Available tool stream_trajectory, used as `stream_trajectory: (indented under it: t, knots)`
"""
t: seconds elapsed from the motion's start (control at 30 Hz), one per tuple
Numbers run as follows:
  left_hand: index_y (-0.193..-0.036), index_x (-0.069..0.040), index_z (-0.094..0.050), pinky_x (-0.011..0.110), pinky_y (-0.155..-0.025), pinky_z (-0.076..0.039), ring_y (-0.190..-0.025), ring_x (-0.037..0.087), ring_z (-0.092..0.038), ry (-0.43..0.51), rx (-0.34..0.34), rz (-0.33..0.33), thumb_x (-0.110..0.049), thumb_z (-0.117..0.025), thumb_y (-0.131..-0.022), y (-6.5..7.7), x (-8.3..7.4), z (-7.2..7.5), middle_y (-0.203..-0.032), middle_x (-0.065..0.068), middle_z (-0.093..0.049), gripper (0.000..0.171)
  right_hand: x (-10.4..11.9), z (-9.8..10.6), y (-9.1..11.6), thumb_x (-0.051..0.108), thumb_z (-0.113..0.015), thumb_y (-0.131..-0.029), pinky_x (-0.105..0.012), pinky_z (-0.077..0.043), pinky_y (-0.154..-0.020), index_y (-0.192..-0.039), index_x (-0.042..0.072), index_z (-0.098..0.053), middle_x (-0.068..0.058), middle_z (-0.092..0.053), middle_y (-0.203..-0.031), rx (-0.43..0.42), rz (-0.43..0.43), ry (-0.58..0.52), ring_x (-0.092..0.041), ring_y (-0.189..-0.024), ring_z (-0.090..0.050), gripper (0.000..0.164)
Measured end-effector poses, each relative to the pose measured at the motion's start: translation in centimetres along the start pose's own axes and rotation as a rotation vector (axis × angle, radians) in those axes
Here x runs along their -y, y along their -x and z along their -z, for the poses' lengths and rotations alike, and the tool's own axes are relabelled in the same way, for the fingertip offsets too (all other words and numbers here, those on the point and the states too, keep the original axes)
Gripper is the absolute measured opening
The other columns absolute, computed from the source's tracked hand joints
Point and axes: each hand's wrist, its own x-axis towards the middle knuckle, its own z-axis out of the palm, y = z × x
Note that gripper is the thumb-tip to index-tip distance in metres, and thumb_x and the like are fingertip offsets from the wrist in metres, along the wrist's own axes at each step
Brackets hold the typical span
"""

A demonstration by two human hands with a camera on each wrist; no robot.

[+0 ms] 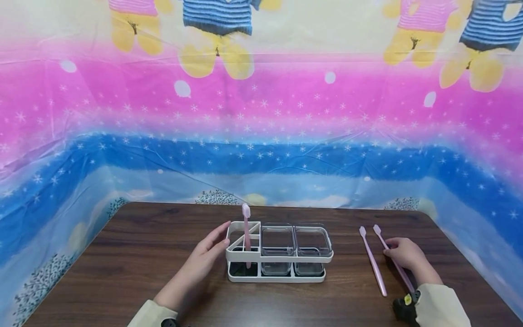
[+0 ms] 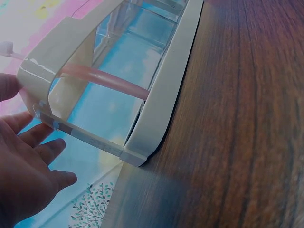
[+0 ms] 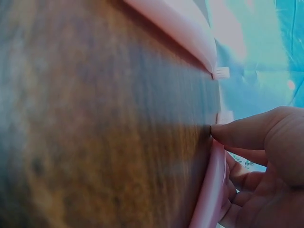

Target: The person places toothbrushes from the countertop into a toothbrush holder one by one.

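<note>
A white two-tier toothbrush holder [image 1: 279,259] stands on the table, with a pink toothbrush [image 1: 247,234] upright in its left compartment. My left hand [image 1: 200,261] touches the holder's left end, thumb at the front corner and fingers spread along the side, as the left wrist view shows. On the right, my right hand [image 1: 406,254] pinches a second pink toothbrush [image 3: 211,190] just below its head, between thumb and fingers. That brush lies low, close over the tabletop. A third pink toothbrush [image 1: 373,263] lies on the table to its left, bristle end away from me.
Two clear cups [image 1: 278,240] sit side by side in the holder's middle and right compartments. The dark wooden table [image 1: 143,245] ends at a printed cloth backdrop [image 1: 261,159] behind and at both sides.
</note>
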Motion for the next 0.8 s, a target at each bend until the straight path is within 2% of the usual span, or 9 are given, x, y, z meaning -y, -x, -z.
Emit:
stream_trajectory:
  t: [0.27, 0.4, 0.6, 0.8]
  knots:
    - [-0.14, -0.017, -0.031, 0.049, -0.105, -0.025, -0.134, 0.03, -0.023, -0.006, -0.003, 0.006, -0.031, -0.045, -0.093, 0.0, -0.2, 0.0, -0.146, 0.01, -0.026, 0.05, -0.1, -0.1, -0.1, 0.011, -0.055, -0.083, -0.05, -0.044, -0.076, -0.114, -0.01, -0.053, -0.032, -0.053, -0.108, -0.006, -0.017, -0.044, -0.042, -0.095, -0.052, 0.038]
    - [-0.139, -0.017, -0.032, 0.049, -0.105, -0.025, -0.134, 0.03, -0.023, -0.008, -0.005, 0.006, -0.031, -0.045, -0.093, 0.0, -0.2, 0.0, -0.146, 0.01, -0.027, 0.05, 0.3, 0.4, -0.1, 0.011, -0.054, -0.082, -0.045, -0.047, -0.071, -0.115, -0.01, -0.052, -0.032, -0.054, -0.107, -0.035, -0.019, -0.084, -0.039, -0.091, -0.055, 0.039]
    - [-0.139, -0.017, -0.032, 0.049, -0.105, -0.025, -0.134, 0.031, -0.023, -0.002, -0.003, 0.002, -0.032, -0.046, -0.093, 0.0, -0.1, 0.0, -0.146, 0.01, -0.027, 0.05, 2.1, 2.4, 0.4, 0.012, -0.052, -0.085, -0.03, -0.046, -0.054, -0.119, -0.009, -0.047, -0.027, -0.054, -0.097, -0.107, 0.015, -0.183, -0.026, -0.074, -0.056, 0.04]
    - [-0.139, -0.018, -0.032, 0.049, -0.105, -0.025, -0.134, 0.031, -0.023, 0.008, 0.0, 0.005, -0.033, -0.046, -0.093, 0.0, -0.1, 0.0, -0.146, 0.01, -0.026, 0.05, 5.1, 5.5, 1.3, 0.017, -0.052, -0.088, -0.029, -0.047, -0.057, -0.121, -0.005, -0.047, -0.023, -0.058, -0.096, -0.189, 0.113, -0.237, -0.024, -0.075, -0.058, 0.039]
